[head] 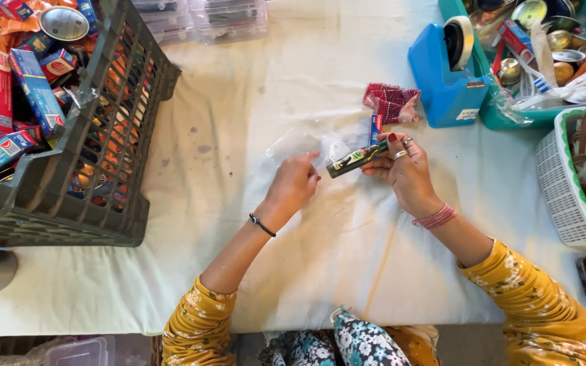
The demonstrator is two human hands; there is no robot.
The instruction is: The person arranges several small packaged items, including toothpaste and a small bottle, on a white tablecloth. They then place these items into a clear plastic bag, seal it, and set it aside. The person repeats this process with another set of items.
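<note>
Two hands, right hand gripping dark bottle

Right hand holding a small dark bottle in its fingers, left hand pinching a clear plastic bag, white table, blue tape holder, grey crate of boxes

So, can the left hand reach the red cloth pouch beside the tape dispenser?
Probably yes. The left hand rests on clear plastic, and only bare tablecloth lies between it and the red pouch. The right hand with the small bottle sits closer, though.
</note>
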